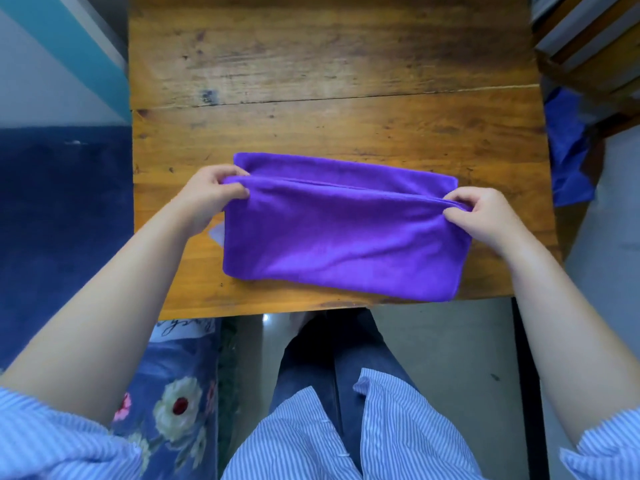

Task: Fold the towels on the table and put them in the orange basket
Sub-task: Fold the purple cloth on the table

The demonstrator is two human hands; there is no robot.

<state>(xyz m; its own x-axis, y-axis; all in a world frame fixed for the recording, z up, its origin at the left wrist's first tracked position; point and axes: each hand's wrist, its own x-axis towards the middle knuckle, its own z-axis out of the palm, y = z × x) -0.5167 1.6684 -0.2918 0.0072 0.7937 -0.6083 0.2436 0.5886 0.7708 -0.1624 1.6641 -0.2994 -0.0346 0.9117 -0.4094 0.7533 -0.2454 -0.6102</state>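
With the left hand (207, 195) and right hand (481, 213) each pinching an end of the soft purple microfibre towel (339, 237) near the front edge of the worn wooden table (329, 64), lay the raised layer squarely onto the far hem.

Head camera looks steeply down, close over the table (311, 64).

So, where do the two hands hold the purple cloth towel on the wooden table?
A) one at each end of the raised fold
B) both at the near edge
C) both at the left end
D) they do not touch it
A: the left hand pinches the left end and the right hand the right end of the raised fold of the purple cloth towel on the wooden table.
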